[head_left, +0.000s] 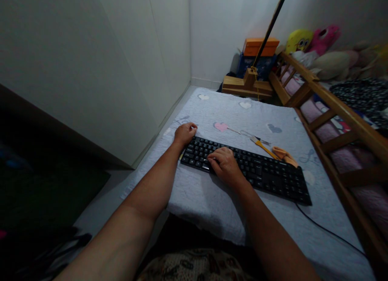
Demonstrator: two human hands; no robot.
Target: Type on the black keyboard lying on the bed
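Note:
A black keyboard (266, 174) lies at a slant on a light blue cloth (209, 208) with heart shapes, its cable running off to the lower right. At its upper left corner is my left hand (184, 134), fingers curled together; whatever they may hold is hidden. My right hand (223, 163) rests over the left-middle keys with its fingers bent and pressed together, and anything under them cannot be made out. Behind the keyboard lie a brush with a yellow handle (264, 148), a thin metal tool (254, 136) and a crumpled orange cloth (284, 155).
A wooden bed rail (336, 101) runs along the right, with plush toys (298, 41) beyond it. At the back stand a wooden base (245, 85) with a dark pole and an orange box (260, 47). A pale panel (121, 62) rises on the left.

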